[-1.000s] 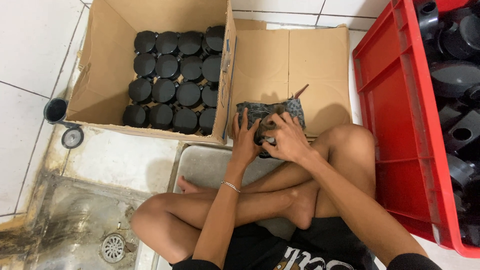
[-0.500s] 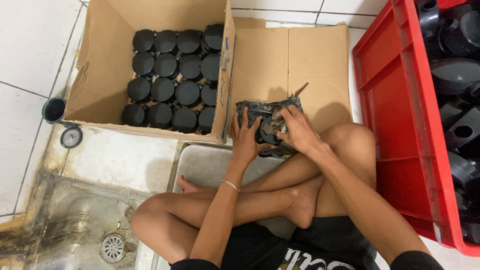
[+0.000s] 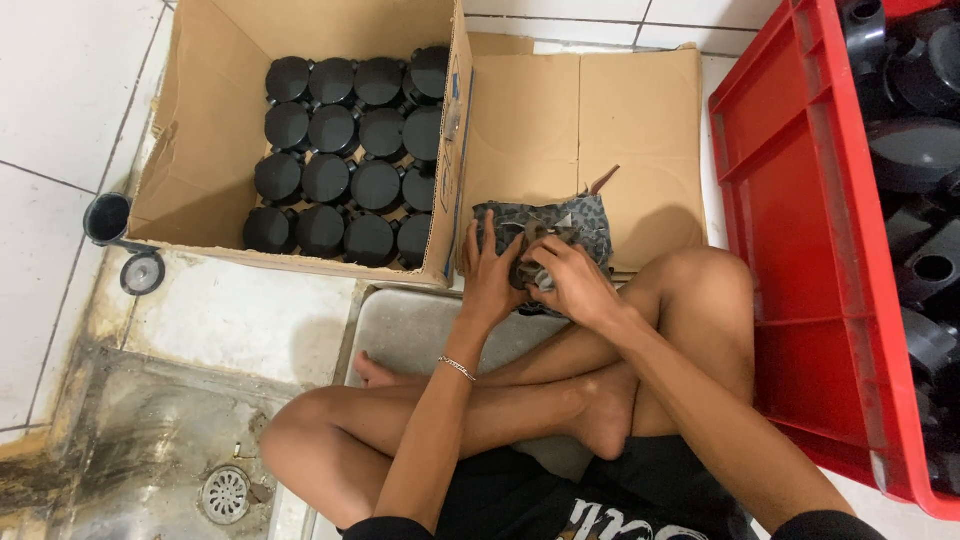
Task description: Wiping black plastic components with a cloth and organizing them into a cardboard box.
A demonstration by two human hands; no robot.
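Observation:
I sit cross-legged on the floor. My left hand (image 3: 490, 268) and my right hand (image 3: 570, 282) both grip a dark round part wrapped in a patterned grey cloth (image 3: 590, 228), held over a flattened cardboard sheet (image 3: 580, 110). The part itself is mostly hidden by my fingers and the cloth. My right hand presses the cloth on the part's right side. The left hand, with a bracelet at the wrist, holds the part's left edge.
An open cardboard box (image 3: 200, 130) at the left holds several black round caps (image 3: 345, 180) in rows. A red plastic crate (image 3: 800, 250) at the right holds black parts (image 3: 920, 170). A loose black fitting (image 3: 110, 220) lies by the box. A floor drain (image 3: 225, 493) is at lower left.
My right hand has shifted over the cloth-wrapped part, rubbing from its top toward its right and lower side. My left hand stays on the left edge.

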